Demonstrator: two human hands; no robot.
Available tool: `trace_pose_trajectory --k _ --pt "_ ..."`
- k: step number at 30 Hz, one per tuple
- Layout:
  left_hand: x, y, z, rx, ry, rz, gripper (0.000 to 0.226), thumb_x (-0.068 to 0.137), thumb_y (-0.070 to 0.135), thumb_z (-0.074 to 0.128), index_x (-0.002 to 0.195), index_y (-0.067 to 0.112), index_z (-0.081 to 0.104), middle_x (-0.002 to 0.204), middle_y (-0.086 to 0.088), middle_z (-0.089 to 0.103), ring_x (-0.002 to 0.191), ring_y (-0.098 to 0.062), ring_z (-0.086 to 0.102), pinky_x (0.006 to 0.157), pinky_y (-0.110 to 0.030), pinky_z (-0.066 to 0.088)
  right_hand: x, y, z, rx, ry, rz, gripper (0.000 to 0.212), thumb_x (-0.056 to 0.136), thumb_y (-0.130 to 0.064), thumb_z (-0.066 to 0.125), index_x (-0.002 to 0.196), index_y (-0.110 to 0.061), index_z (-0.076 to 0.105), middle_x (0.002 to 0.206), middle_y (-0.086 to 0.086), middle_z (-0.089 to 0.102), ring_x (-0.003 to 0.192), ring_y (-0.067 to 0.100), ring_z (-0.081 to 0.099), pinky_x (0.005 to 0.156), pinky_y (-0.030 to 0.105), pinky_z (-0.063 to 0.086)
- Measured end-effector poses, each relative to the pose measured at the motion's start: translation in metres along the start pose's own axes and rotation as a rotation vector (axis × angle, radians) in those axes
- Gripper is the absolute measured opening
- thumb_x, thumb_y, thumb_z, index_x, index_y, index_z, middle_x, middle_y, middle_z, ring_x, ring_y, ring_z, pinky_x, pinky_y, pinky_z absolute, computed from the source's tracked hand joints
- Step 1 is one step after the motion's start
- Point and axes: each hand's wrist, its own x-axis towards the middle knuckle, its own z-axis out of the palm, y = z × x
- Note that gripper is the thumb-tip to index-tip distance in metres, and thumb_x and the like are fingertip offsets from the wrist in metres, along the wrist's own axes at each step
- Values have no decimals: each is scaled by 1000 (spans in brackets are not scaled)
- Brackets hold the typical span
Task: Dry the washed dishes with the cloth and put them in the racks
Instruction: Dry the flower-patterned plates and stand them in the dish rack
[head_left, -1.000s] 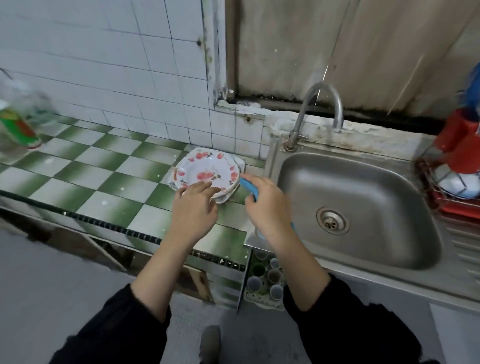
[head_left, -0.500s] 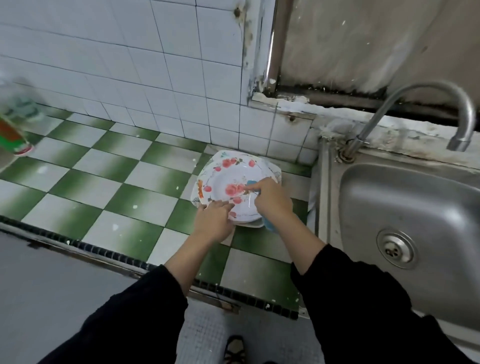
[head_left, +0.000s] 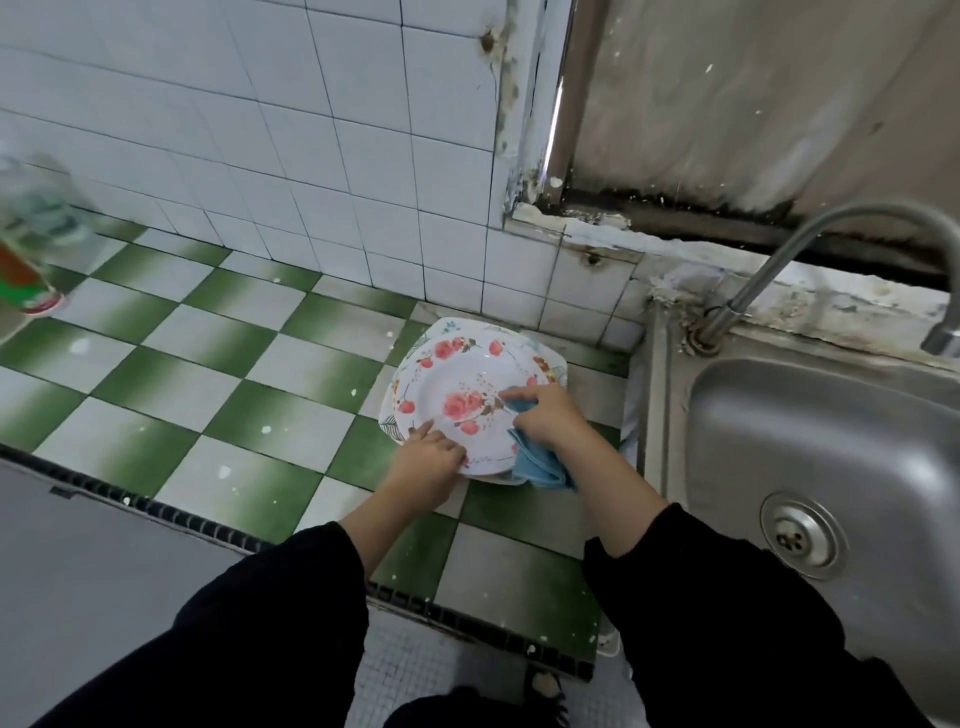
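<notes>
A white plate with red flowers (head_left: 457, 384) lies on top of a small stack of plates on the green and white tiled counter (head_left: 218, 364), close to the wall corner. My left hand (head_left: 428, 465) grips the plate's near rim. My right hand (head_left: 548, 415) presses a blue cloth (head_left: 537, 465) onto the plate's right side; part of the cloth hangs out below the hand. The plates under the top one are mostly hidden.
A steel sink (head_left: 831, 478) with a drain and a curved tap (head_left: 810, 244) lies to the right of the plates. A blurred bottle with a red and green label (head_left: 26, 249) stands at the far left. The counter's dark front edge (head_left: 208, 525) runs below my hands.
The view has swung left and closer, so the rack at the right is out of sight. My right hand has brought the cloth from beside the stack onto the top plate.
</notes>
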Motion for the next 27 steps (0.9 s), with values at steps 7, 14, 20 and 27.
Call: trace_pose_trajectory --k 7,14,20,27 --pt "-7 3 -2 -46 77 59 23 56 15 84 73 7 72 65 -5 67 61 -26 64 57 -29 58 -16 1 -24 15 -28 -58 51 92 6 53 129 -27 62 147 3 46 90 15 53 57 18 47" --pt "-19 18 -26 -92 115 55 55 100 42 34 141 8 45 137 -15 53 125 -33 50 96 -41 48 -33 17 -39 116 -25 -89 48 92 0 57 128 -31 63 141 3 49 99 18 57 81 32 58" --pt "-31 25 -41 -21 52 113 47 105 32 32 149 16 31 139 -10 51 121 -26 49 97 -37 45 -56 28 -48 232 -12 -144 43 91 0 60 124 -28 66 137 5 53 94 17 59 63 17 49" --pt "-43 48 -74 13 42 108 71 100 6 37 154 22 -7 120 -16 57 105 -31 53 90 -41 46 -77 28 -60 344 57 -192 52 85 8 58 118 -32 69 133 0 59 105 21 61 80 26 52"
